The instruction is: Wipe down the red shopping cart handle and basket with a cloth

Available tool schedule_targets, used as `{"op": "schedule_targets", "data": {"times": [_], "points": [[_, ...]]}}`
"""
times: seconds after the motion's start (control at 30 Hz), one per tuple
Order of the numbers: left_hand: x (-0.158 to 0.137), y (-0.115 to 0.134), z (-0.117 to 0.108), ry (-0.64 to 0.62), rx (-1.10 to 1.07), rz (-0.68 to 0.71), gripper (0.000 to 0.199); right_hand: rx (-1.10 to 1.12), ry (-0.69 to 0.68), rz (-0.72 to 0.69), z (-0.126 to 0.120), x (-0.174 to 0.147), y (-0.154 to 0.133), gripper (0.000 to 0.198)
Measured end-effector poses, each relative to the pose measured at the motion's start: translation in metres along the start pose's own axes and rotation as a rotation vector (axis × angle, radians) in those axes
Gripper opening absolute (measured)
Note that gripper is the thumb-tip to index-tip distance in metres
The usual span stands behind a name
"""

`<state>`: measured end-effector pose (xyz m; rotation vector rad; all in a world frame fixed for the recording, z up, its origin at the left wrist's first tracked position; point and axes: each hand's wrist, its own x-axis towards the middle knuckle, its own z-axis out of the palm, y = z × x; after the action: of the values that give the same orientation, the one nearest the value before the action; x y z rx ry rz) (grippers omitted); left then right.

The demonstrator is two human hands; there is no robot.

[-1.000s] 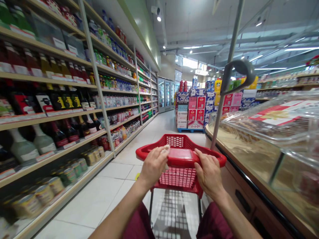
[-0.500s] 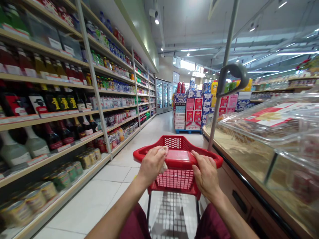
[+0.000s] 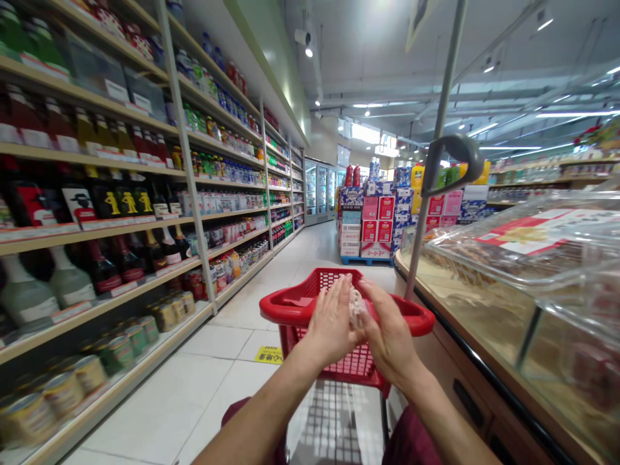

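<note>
Just above the handle of the red shopping cart [image 3: 278,310], my two hands come together around a crumpled white tissue [image 3: 357,305]. My left hand [image 3: 332,320] presses it from the left with the fingers held straight and close to one another. From the other side, my right hand [image 3: 391,329] presses on the same tissue, its thumb and fingers slightly bent. Both hands hide the middle of the handle. Beneath it, part of the cart's slotted basket shows, and neither hand grips the handle.
Shelves of bottles and cans [image 3: 111,226] line the left side. On the right stands a glass-topped counter [image 3: 484,316] with clear plastic packs, beside a grey pole [image 3: 438,123] with a hooked handle. Stacked boxes [image 3: 375,223] stand ahead, and a yellow floor sticker [image 3: 268,354] lies left of the cart.
My right hand has left the cart handle and moved left to meet my left hand. The left hand has lifted off the handle with the tissue, now pressed between both hands.
</note>
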<state>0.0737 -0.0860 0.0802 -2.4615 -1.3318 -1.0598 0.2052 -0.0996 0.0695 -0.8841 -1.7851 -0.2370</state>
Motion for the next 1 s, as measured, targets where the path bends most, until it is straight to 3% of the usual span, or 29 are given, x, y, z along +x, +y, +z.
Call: {"op": "schedule_targets", "data": {"times": [0.1, 0.23, 0.33, 0.53, 0.63, 0.77, 0.87, 1.0], "points": [[-0.018, -0.023, -0.012, -0.067, 0.078, -0.04, 0.077, -0.044, -0.221, -0.027, 0.016, 0.013, -0.019, 0.036], [-0.036, -0.04, -0.019, -0.038, 0.17, -0.052, 0.067, -0.19, -0.251, -0.027, 0.036, 0.021, -0.031, 0.036], [-0.038, -0.041, -0.016, 0.023, 0.201, -0.026, 0.066, -0.207, -0.272, -0.051, 0.027, 0.019, -0.02, 0.021], [-0.037, -0.037, -0.004, 0.138, 0.249, -0.032, 0.059, -0.259, -0.155, 0.095, -0.017, -0.001, 0.03, 0.018], [-0.037, -0.036, 0.0, 0.17, 0.287, -0.039, 0.058, -0.209, -0.093, 0.063, -0.006, -0.002, 0.02, 0.023], [-0.039, -0.039, 0.0, 0.173, 0.298, 0.006, 0.053, -0.183, -0.133, -0.087, 0.019, 0.005, -0.01, 0.024], [-0.041, -0.042, -0.004, 0.172, 0.297, 0.016, 0.055, -0.214, -0.166, -0.092, 0.008, 0.001, -0.002, 0.022], [-0.041, -0.038, -0.004, 0.178, 0.309, 0.003, 0.055, -0.268, -0.125, 0.023, -0.021, -0.012, 0.03, 0.024]]}}
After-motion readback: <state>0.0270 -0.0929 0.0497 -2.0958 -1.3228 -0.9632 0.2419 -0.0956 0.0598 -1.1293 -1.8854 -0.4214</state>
